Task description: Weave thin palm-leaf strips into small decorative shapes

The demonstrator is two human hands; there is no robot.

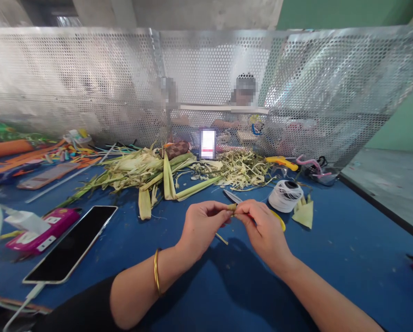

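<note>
My left hand and my right hand meet over the blue table, fingertips pinched on one small piece of pale green plant leaf. Most of that piece is hidden by the fingers. A thin stalk shows below my left hand. Partly behind my right hand lie scissors with a yellow handle, a blade showing at the left. A spool of white thread stands just beyond my right hand, and a cut leaf piece lies beside it.
A heap of leaf strips and a pile of shavings lie at the back. On the left are a phone on a cable and a magenta power strip. A perforated metal screen rises behind, with people beyond it.
</note>
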